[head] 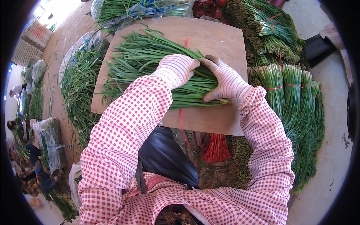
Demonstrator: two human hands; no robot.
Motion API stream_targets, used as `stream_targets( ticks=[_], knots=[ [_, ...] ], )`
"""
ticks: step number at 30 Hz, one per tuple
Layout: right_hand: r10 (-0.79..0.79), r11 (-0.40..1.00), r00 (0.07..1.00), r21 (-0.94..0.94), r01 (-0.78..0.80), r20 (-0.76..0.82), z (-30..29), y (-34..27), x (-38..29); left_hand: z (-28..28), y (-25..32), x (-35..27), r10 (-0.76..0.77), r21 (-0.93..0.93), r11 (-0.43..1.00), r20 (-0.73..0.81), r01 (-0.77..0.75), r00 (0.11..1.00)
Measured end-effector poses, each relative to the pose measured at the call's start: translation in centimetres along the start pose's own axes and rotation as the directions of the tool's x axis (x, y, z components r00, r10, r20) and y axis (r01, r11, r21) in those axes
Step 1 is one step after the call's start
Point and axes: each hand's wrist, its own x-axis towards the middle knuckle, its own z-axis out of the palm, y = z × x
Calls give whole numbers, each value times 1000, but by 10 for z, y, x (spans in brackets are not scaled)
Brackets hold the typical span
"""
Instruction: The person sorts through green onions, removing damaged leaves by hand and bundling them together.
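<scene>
A loose heap of garlic chives [140, 62] lies across a wooden board [197, 121], leaf tips to the left and stem ends to the right. My left hand [178, 70], in a striped knit glove, is curled over the middle of the heap, its fingertips partly hidden. At the stem end my right hand [225, 78], gloved alike with soiled fingertips, spans the chives between thumb and fingers. A red tie [181, 123] runs under the chives, showing above and below them and hanging over the board's near edge.
Tied chive bundles [292, 90] stand at the right, with more stacked bundles [272, 28] behind. Red ties [216, 149] hang below the board. Loose chives [81, 84] spill from a plastic bag at left. Bagged chives [146, 8] lie beyond the board. Other people sit far left.
</scene>
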Motion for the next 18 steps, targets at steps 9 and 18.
stream_targets(
  ticks=[9,18],
  knots=[
    [-26,998,1000,55,26,-6,-2,2,-2,-6,12,-1,119,282,953,-17,-109,993],
    [-130,991,989,5,131,-77,0,7,-4,-60,43,-1,-15,41,999,67,13,998]
  ],
)
